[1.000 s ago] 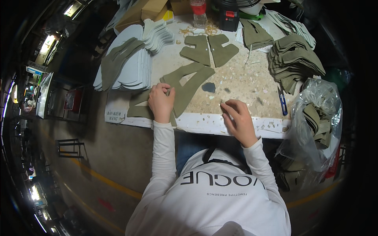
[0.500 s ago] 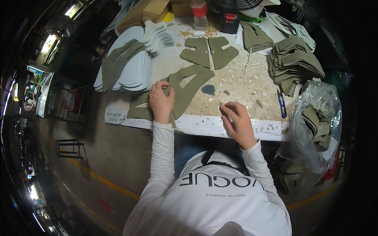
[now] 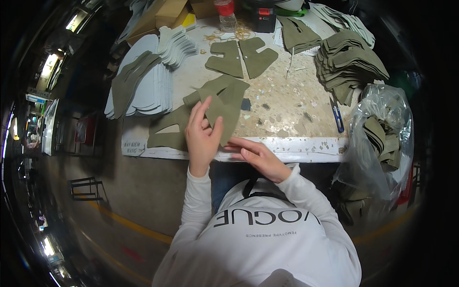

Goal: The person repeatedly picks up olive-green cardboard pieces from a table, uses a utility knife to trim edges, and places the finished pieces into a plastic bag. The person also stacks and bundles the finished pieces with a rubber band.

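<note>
I sit at a speckled worktable (image 3: 287, 105). My left hand (image 3: 203, 136) lies on a large olive fabric piece (image 3: 232, 98) near the table's front edge, fingers on top and thumb pinching its side. My right hand (image 3: 258, 155) reaches in from the right along the white front edge, and its stretched fingers touch the lower tip of the same piece. A second olive piece (image 3: 167, 131) sticks out to the left from under my left hand.
A fanned stack of pale grey cut pieces (image 3: 153, 86) fills the left of the table. Two olive pieces (image 3: 241, 57) lie at the back, an olive stack (image 3: 351, 62) at the right. Blue snips (image 3: 336, 115) lie beside a clear plastic bag (image 3: 382, 138).
My right hand has moved left along the front edge to the olive piece. My left hand has shifted slightly toward me, spreading over the piece.
</note>
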A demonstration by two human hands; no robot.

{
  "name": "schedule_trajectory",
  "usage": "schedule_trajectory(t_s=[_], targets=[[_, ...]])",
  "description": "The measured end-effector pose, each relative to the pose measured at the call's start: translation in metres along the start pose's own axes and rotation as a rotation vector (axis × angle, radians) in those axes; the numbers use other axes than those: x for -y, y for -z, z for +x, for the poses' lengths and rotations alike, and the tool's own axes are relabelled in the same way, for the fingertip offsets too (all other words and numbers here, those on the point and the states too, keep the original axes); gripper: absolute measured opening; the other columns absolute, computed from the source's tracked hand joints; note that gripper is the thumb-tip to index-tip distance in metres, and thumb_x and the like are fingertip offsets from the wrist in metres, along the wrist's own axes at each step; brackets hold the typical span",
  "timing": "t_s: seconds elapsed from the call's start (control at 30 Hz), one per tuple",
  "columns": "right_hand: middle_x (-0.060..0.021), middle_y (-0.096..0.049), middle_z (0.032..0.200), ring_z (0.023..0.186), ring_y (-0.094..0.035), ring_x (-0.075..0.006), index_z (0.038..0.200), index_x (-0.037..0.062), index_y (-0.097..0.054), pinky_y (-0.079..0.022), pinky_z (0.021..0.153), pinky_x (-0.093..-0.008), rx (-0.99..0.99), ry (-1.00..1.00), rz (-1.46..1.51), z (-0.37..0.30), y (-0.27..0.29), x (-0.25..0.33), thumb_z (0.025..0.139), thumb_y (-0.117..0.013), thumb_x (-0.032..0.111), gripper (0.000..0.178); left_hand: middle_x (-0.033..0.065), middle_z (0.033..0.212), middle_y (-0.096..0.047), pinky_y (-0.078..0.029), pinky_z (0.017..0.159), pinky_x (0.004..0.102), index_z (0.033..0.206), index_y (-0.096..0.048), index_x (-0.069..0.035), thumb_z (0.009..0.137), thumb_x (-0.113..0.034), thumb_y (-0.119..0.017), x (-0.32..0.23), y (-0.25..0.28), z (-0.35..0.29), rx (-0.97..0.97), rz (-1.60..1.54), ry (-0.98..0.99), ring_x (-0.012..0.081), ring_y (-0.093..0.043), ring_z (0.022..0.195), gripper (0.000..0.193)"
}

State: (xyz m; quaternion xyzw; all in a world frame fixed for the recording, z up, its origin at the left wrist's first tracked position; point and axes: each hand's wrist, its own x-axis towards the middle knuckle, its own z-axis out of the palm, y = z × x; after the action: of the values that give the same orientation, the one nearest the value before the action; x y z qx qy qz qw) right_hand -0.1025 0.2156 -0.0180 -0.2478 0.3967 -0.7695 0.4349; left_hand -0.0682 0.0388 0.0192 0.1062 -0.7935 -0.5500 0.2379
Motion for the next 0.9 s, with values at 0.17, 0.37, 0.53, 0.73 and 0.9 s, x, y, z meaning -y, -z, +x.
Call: schedule_trajectory(t_s=[0.17, 0.37, 0.53, 0.73, 0.9], targets=[[-0.0122, -0.038, 0.150, 0.138, -0.039, -0.0260, 0.155, 0.0092, -0.019, -0.034, 0.113, -0.0439, 0.268, 0.046, 0.835, 0.018, 0.004, 0.009, 0.099, -0.043, 0.057, 0.077, 0.0199, 0.151, -0.030, -0.060, 0.075, 0.0237, 0.146, -0.035, 0.002, 0.085, 0.009, -0.064, -0.041, -0.017, -0.025, 0.111, -0.227, 0.045, 0.0205, -0.063, 0.107, 0.068], [-0.0116, -0.030, 0.155, 0.140, -0.036, -0.0287, 0.154, 0.0100, -0.020, -0.032, 0.114, -0.0473, 0.044, 0.181, 0.921, -0.003, 0.036, 0.044, 0.096, -0.049, 0.059, 0.082, 0.0155, 0.153, -0.028, -0.058, 0.073, 0.0213, 0.149, -0.034, 0.000, 0.083, 0.011, -0.066, -0.041, -0.046, -0.024, 0.272, -0.247, 0.095, 0.0154, -0.060, 0.104, 0.074], [-0.0168, -0.024, 0.157, 0.143, -0.030, -0.0337, 0.153, 0.0117, -0.023, -0.028, 0.116, -0.0508, -0.198, 0.403, 0.925, -0.032, 0.070, 0.057, 0.095, -0.051, 0.057, 0.079, 0.0196, 0.153, -0.029, -0.059, 0.067, 0.0243, 0.150, -0.034, -0.003, 0.083, 0.006, -0.069, -0.024, -0.080, -0.019, 0.471, -0.317, 0.095, 0.0168, -0.064, 0.102, 0.076], [-0.0208, -0.033, 0.153, 0.140, -0.034, -0.0351, 0.150, 0.0119, -0.027, -0.030, 0.114, -0.0518, -0.440, 0.502, 0.672, -0.059, 0.116, 0.078, 0.098, -0.054, 0.037, 0.064, 0.0177, 0.153, -0.030, -0.056, 0.069, 0.0216, 0.148, -0.035, -0.001, 0.081, 0.004, -0.070, -0.012, -0.101, -0.013, 0.598, -0.246, 0.160, 0.0129, -0.064, 0.095, 0.076], [-0.0208, -0.032, 0.154, 0.140, -0.034, -0.0316, 0.153, 0.0121, -0.022, -0.033, 0.113, -0.0459, -0.627, 0.558, 0.342, -0.071, 0.118, 0.091, 0.097, -0.055, 0.022, 0.066, 0.0174, 0.143, -0.044, -0.056, 0.065, 0.0223, 0.140, -0.048, -0.002, 0.082, -0.002, -0.070, -0.015, -0.073, -0.019, 0.519, 0.046, 0.069, 0.0140, -0.067, 0.089, 0.062]])
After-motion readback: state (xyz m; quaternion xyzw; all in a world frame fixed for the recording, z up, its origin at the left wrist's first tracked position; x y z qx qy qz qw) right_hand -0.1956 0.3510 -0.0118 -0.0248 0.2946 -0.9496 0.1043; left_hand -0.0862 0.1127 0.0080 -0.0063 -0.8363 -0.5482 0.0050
